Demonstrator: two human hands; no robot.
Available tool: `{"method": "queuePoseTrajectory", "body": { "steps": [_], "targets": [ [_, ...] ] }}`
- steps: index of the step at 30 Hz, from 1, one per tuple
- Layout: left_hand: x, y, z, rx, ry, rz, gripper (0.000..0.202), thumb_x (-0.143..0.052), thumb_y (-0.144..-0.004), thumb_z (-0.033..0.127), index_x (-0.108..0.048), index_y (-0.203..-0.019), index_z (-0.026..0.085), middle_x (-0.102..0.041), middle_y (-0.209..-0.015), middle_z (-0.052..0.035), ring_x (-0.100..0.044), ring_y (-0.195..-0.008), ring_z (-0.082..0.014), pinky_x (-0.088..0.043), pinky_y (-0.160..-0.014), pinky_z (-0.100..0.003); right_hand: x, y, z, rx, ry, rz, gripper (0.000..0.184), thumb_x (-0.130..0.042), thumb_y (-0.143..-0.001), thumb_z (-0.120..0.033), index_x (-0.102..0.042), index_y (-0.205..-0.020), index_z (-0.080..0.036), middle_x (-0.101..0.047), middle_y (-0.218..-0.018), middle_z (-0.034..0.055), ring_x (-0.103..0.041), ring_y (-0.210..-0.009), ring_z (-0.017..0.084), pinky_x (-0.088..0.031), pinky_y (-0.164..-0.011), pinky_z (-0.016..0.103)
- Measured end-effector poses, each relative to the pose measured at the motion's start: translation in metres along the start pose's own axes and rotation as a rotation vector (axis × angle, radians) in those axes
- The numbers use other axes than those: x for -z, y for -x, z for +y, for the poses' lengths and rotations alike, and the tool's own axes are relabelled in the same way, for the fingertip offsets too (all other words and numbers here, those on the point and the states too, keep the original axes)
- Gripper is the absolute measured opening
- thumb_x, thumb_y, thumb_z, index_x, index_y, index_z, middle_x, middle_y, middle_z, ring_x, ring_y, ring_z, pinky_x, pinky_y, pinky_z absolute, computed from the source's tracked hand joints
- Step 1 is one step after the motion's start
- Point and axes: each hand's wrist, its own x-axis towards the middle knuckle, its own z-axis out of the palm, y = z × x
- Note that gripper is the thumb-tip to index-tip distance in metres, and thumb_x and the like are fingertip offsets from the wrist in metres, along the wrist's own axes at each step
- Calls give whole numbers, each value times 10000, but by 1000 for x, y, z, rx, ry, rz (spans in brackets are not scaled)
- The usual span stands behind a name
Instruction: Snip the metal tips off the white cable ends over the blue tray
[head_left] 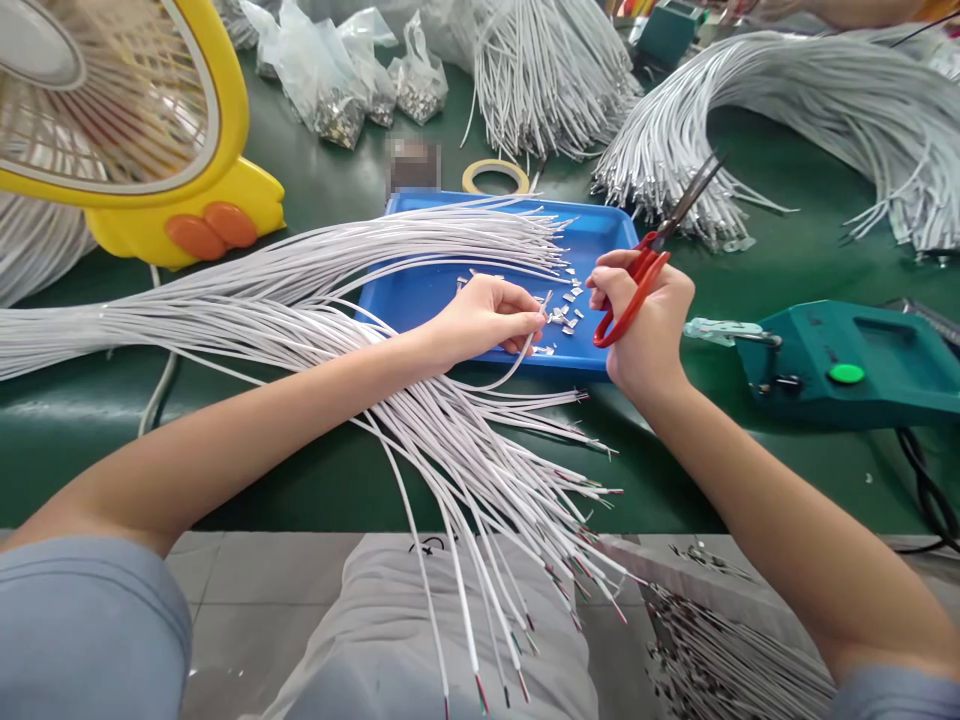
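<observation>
White plastic-sheathed cables fan from nine o'clock; centrally, the left hand pinches one cable's tip, apparently steadying it over the rectangular blue plastic tray. At two o'clock, the right hand curls around red-handled metal scissors, blades pointing away, presumably for safety.

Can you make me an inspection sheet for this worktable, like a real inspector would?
Surface: green table with a blue tray on it.
Things in use: white cables spread over the tray and past the table's near edge; small shiny bits lie in the tray.
Clutter: tape roll, clear bags of small parts, yellow fan.
Hands: left hand pinches one white cable near its end; right hand holds red-handled scissors, blades pointing away from the person.
Cables: black cord beside the green machine; pale cord at left.
Surroundings: tiled floor; spills, nothing seen.
</observation>
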Motion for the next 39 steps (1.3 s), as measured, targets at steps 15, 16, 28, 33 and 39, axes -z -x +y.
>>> {"method": "queuePoseTrajectory", "body": {
  "steps": [15, 16, 28, 33, 39],
  "targets": [
    [-3, 2, 5, -3, -28, -1, 139, -591, -818, 157, -654, -832, 33, -650, -691, -48, -620, -591, -78, -511, -572, -172, 1, -1, 4, -14, -13, -24, 85, -602, -708, -131, -615, -655, -195, -549, -595, 5, -433, -492, 116, -297, -473, 306],
    [-3, 2, 4, -8, -24, -5, 138, -592, -817, 158, -653, -830, 35, -650, -689, -47, -621, -590, -78, -510, -572, -172, 1, -1, 4, -17, -6, -22, 93, -601, -707, -127, -614, -648, -199, -548, -594, 5, -432, -492, 117, -299, -473, 308],
    [-1, -2, -3, -66, -12, -17, 136, -597, -804, 168, -647, -794, 42, -640, -658, -40, -604, -572, -76, -494, -555, -174, 0, -1, 1, -39, -4, -20, 77, -604, -689, -141, -616, -640, -199, -548, -595, 2, -436, -502, 122, -298, -484, 314],
    [-2, -1, -2, -74, -20, -21, 124, -595, -801, 155, -646, -804, 42, -639, -659, -42, -606, -579, -85, -492, -561, -186, 0, -3, 3, -32, 20, -11, 91, -606, -678, -138, -607, -630, -215, -555, -588, 15, -425, -495, 133, -300, -481, 327],
    [-3, 0, 1, -55, -35, 2, 114, -581, -807, 136, -647, -790, 44, -636, -649, -36, -605, -579, -87, -484, -562, -189, 1, -3, 7, -14, 32, -31, 94, -603, -697, -145, -597, -643, -221, -561, -610, 20, -427, -499, 145, -311, -494, 340]
  ]
}}
